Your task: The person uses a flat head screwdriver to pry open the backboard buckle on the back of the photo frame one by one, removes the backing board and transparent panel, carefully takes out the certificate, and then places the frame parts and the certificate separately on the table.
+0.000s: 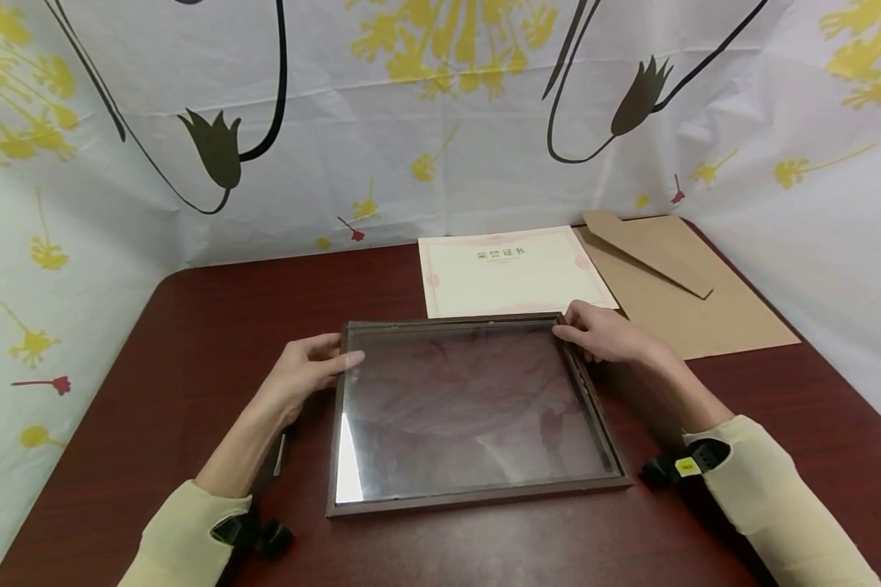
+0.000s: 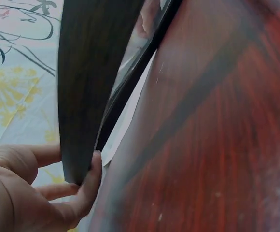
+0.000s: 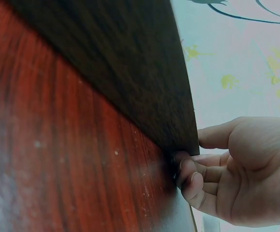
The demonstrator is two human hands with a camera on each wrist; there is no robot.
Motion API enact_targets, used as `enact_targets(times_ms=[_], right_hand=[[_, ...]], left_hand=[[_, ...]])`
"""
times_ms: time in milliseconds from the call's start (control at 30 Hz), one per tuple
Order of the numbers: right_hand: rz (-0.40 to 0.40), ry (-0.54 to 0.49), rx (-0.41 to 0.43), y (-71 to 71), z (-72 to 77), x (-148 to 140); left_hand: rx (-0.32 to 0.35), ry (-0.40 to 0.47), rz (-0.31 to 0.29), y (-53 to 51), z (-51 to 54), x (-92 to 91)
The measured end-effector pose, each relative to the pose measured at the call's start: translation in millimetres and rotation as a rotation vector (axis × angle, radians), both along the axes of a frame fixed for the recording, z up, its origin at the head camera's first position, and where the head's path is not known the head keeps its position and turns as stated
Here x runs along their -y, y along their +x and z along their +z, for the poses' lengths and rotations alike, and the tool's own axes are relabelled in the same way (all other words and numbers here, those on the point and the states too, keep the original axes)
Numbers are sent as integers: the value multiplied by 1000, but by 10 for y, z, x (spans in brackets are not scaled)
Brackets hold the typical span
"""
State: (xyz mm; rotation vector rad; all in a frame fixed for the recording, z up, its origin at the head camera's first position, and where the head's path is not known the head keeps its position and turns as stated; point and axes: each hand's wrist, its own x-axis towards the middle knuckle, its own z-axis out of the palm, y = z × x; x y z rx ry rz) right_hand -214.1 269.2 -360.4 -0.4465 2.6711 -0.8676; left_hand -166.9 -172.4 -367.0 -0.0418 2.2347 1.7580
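Observation:
A brown picture frame (image 1: pixel 484 499) with a clear pane (image 1: pixel 470 408) lies in front of the person in the head view. My left hand (image 1: pixel 310 368) grips its left side near the far corner, thumb over the top and fingers underneath. At the far right corner, my right hand (image 1: pixel 604 331) holds the frame with its thumb on the upper edge. The left wrist view shows fingertips curled under the dark frame side (image 2: pixel 91 87). Seen from the right wrist, curled fingers support the corner of the wood-grained side (image 3: pixel 130 63) from below.
Behind the frame lies a cream certificate (image 1: pixel 514 281) with a pink border. To its right is a brown backing board (image 1: pixel 719 318) with a stand flap (image 1: pixel 649 257) on it. A thin pale object (image 1: pixel 280 454) lies by the left wrist. A patterned white cloth (image 1: pixel 411 187) walls the table's back and sides.

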Motion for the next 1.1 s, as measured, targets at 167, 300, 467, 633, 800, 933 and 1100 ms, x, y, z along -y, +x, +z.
enact_targets(times_ms=[167,300,467,633,800,933,1100], right_hand=[[6,1,-13,4,6,-5],[10,3,-17,7,6,0],[14,5,-25,8,9,11],[19,7,-46,8,4,19],[23,6,-54,11,2,15],[21,6,-54,11,-1,9],[20,5,-50,14,10,19]], left_hand=[[-53,-180,-44,2,19,29],[-37,-227,-72,1,18,54],[-43,-270,-100,-12,-4,82],[-75,-304,-132,-28,-39,95],[-94,-316,-131,-36,-62,98],[-110,-330,-112,-41,-76,85],[-123,-332,-93,-39,-83,75]])
